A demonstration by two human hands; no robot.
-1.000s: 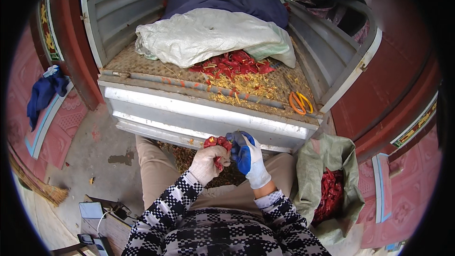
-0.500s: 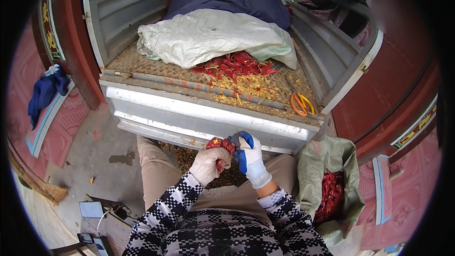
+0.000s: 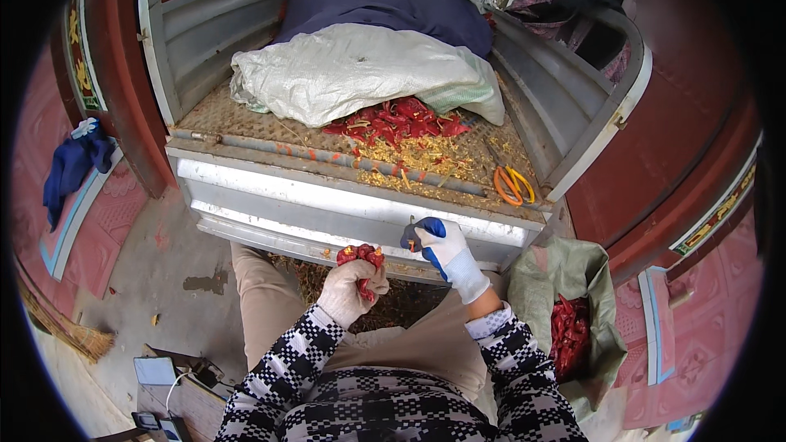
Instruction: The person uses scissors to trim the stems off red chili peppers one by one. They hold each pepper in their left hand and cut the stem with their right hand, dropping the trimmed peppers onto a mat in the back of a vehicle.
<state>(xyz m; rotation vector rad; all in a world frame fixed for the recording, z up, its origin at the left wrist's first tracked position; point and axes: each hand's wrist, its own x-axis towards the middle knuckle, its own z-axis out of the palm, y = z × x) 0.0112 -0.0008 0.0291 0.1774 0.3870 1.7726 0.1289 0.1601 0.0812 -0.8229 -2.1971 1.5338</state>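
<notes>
My left hand [image 3: 352,282], in a whitish knit glove, is closed around a small bunch of red dried chili peppers [image 3: 360,257]; their yellowish ends show at the top. Apart from it, to the right, is my right hand [image 3: 446,254] in a white and blue glove with dark grey fingertips. Its thumb and fingers are pinched together in front of the tailgate. A tiny sliver shows at the fingertips, too small to name. More red chili peppers [image 3: 401,121] lie on the truck bed, partly under a white woven sack [image 3: 360,65].
The metal tailgate [image 3: 352,196] stands before my knees. Yellow scraps [image 3: 422,155] and an orange and yellow looped tool [image 3: 514,185] lie on the bed. A green woven sack [image 3: 602,286] holding red peppers stands at my right. At left are a broom [image 3: 86,334] and a phone [image 3: 155,370].
My right hand has moved away to the right from the pepper bunch. My left hand has shifted slightly left and keeps its grip on the peppers. The whole view has shifted a little.
</notes>
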